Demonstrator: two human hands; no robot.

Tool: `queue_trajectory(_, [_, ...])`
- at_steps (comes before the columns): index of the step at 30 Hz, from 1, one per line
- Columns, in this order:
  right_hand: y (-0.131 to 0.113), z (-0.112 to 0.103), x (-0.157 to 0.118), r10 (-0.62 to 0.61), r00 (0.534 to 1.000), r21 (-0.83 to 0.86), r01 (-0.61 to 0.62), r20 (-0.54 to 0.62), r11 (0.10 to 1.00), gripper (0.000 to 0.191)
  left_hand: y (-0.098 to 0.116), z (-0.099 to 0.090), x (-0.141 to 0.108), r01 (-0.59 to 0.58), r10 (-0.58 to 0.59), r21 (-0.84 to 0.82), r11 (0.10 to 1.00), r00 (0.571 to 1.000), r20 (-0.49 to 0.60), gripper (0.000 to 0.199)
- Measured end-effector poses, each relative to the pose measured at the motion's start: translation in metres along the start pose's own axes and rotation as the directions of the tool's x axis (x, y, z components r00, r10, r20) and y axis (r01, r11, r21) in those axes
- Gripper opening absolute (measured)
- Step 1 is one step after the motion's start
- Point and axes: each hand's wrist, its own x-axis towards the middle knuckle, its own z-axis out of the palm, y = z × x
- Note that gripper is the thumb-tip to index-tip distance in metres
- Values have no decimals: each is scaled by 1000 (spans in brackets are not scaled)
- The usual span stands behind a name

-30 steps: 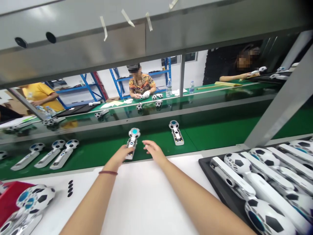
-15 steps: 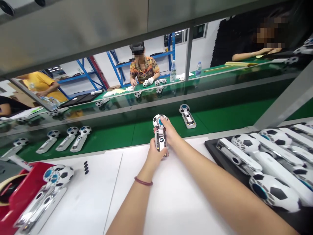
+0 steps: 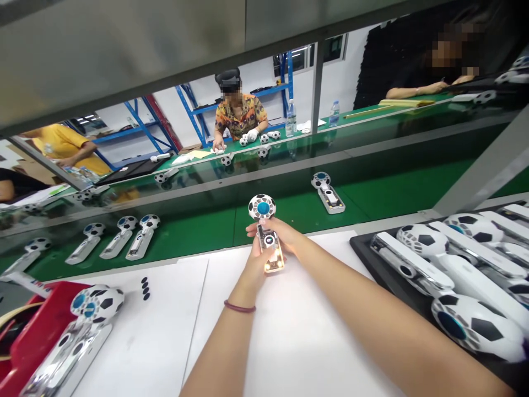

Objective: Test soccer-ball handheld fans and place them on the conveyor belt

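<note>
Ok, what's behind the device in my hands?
Behind the device, green surface shows around its head and white worktop below its glowing end. Your left hand and right hand hold it; its back is hidden.

Seeing black-and-white football patches on the gadget, with a teal disc up top and warm amber shining from the lights below. Catching bright green along the belt, plain white across the tabletop, and black for the dots and tray. Spotting vivid red on the bin, maroon on the wristband, and over there, orange with a dark, busy print on the shirt!
</note>
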Motion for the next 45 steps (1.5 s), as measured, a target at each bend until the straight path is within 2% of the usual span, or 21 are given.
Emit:
queue_trajectory(3, [-1, -5, 0, 54, 997, -22, -53, 58, 998, 34, 0, 0, -1, 11, -11, -6, 1000, 1000, 13, 74])
queue_trajectory(13, [4, -11, 4, 103, 993, 19, -104, 59, 994, 25, -2, 0, 1, -13, 13, 12, 1000, 1000, 23, 82])
queue_trajectory(25, [4, -11, 3, 82, 996, 19, -83, 44, 996, 26, -1, 2, 0, -2, 2, 28, 1000, 1000, -5, 75])
queue_trajectory(34, [8, -15, 7, 78, 996, 23, -78, 31, 997, 25, -3, -2, 2, -29, 29, 8, 1000, 999, 35, 72])
queue_trajectory(40, [8, -15, 7, 116, 993, 8, -116, 23, 993, 25, -3, -4, 0, 5, -8, 35, 999, 995, 99, 66])
queue_trajectory(45, [7, -15, 7, 136, 991, 4, -136, 17, 991, 24, -3, -4, 0, -4, -1, 50, 999, 996, 93, 64])
